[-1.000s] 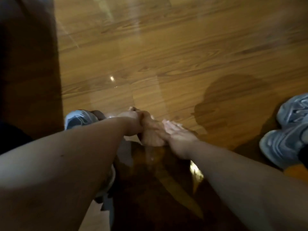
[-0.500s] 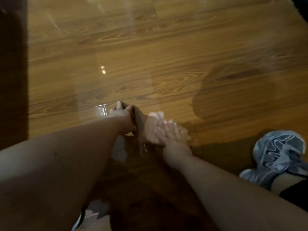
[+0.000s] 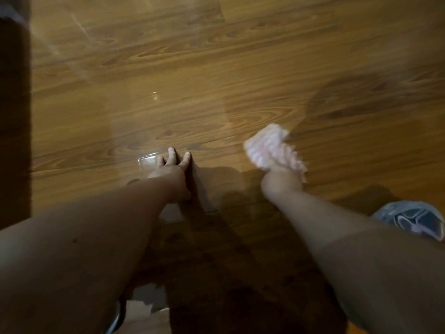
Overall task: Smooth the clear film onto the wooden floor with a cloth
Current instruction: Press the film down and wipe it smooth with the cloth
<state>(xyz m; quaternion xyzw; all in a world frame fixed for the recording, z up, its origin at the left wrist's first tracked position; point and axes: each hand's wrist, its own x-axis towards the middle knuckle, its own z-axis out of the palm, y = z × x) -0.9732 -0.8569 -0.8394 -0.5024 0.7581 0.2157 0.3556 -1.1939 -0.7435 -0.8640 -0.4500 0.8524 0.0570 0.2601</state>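
Head view: the left hand (image 3: 171,170) lies flat on the clear film (image 3: 168,112), fingers (image 3: 171,155) straight and slightly spread, pointing toward the far side and pressing the sheet down. A small shiny crease or edge of the film glints just left of those fingertips. The film shows only as a glossy, paler band over the wooden floor (image 3: 349,68), running from around the left hand toward the far side; its outer limits are hard to trace.

To the right and a little apart, the right hand (image 3: 280,183) holds a bunched cloth (image 3: 269,148), pink and white in stripes with a frilly edge. The cloth covers the fingers, so how they lie cannot be told. It sits on the far side of that hand, down at the floor near the right border of the glossy band, blurred.

A grey shoe (image 3: 413,219) shows at the near right. A dark strip (image 3: 14,116) runs along the left edge.
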